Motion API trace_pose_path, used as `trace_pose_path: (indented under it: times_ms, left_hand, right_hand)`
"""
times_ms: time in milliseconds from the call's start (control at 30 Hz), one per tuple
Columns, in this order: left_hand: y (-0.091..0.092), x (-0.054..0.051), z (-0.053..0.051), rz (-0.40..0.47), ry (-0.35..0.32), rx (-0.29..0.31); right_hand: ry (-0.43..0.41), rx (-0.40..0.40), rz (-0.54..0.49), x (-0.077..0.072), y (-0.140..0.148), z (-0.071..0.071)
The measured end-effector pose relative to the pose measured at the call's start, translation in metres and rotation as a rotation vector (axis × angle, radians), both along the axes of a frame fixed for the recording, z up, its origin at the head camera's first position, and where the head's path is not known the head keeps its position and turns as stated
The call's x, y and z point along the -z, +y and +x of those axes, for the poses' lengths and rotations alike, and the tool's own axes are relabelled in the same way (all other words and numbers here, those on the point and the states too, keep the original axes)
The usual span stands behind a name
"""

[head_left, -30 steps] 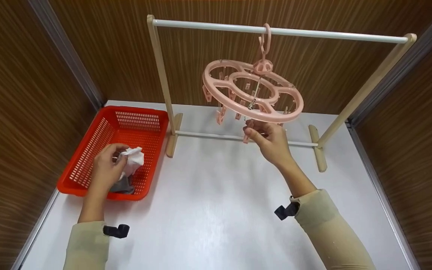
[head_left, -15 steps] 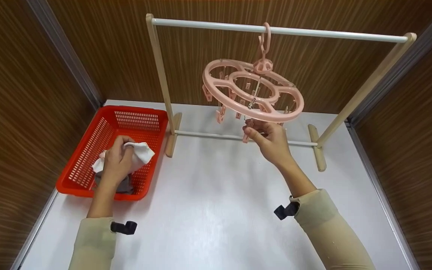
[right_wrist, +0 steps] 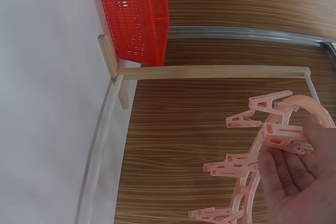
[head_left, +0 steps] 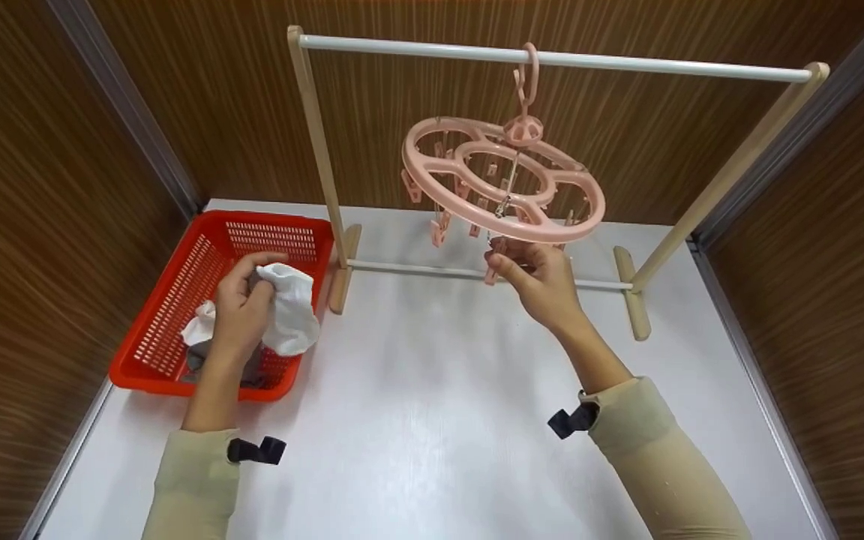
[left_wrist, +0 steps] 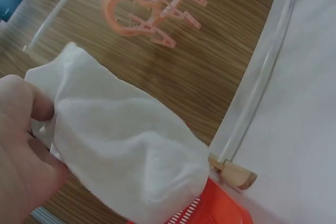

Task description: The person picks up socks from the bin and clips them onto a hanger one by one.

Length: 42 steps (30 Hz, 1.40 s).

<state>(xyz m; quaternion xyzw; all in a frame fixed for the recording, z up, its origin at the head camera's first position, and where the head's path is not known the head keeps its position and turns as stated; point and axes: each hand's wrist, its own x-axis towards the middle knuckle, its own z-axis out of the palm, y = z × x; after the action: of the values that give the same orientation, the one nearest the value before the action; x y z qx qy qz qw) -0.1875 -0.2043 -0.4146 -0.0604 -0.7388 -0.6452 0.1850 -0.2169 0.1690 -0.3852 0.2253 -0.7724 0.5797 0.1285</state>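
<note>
My left hand (head_left: 244,307) pinches a white sock (head_left: 291,311) by one end, above the right side of the red basket (head_left: 147,385). In the left wrist view the sock (left_wrist: 126,135) spreads out flat from the fingers. My right hand (head_left: 548,289) holds a pink clip (head_left: 491,274) between thumb and fingers, under the front edge of the round pink clip hanger (head_left: 469,213). The right wrist view shows the thumb on that clip (right_wrist: 281,136), with other clips around it. A white cloth (head_left: 199,324) and grey cloth (head_left: 198,354) lie in the basket, partly hidden by my left arm.
The hanger hooks over the white top bar (head_left: 417,49) of a rack with wooden legs (head_left: 319,142). A lower white bar (head_left: 417,268) runs between its feet, just right of the basket. Wood-patterned walls (head_left: 64,225) enclose the white table (head_left: 417,420) on three sides.
My left hand has lifted the white sock up and slightly right from inside the basket, and the sock now hangs unfolded. My right hand has stayed on the clip.
</note>
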Motion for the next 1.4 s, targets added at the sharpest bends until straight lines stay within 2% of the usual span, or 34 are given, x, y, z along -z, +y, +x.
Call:
trace_pose_path:
  times_ms: [133,233,633,767,1033,1133,1400]
  left_hand:
    - [0.006,-0.003,0.0,0.038,0.016,0.01]
    - [0.012,-0.004,0.0,0.015,0.042,0.025]
    - [0.047,-0.006,0.007,-0.124,0.018,0.135]
    - [0.061,-0.007,0.009,-0.124,0.008,0.173]
    - [0.081,0.022,-0.009,-0.14,0.019,0.215]
    - [0.087,0.026,-0.011,-0.149,0.02,0.227]
    - [0.11,0.027,-0.015,-0.144,0.044,0.289]
  right_hand:
    - [-0.01,0.011,-0.007,0.0,0.001,0.0]
    - [-0.022,0.011,-0.006,0.0,0.0,0.0]
    - [-0.02,-0.001,-0.01,-0.001,-0.004,0.0]
    - [-0.026,-0.008,-0.035,-0.002,-0.005,-0.001]
    - [-0.042,-0.034,-0.061,-0.001,-0.007,-0.001]
    - [-0.054,-0.03,-0.062,-0.001,-0.009,-0.001]
    - [-0.066,-0.03,-0.115,0.021,-0.004,-0.017]
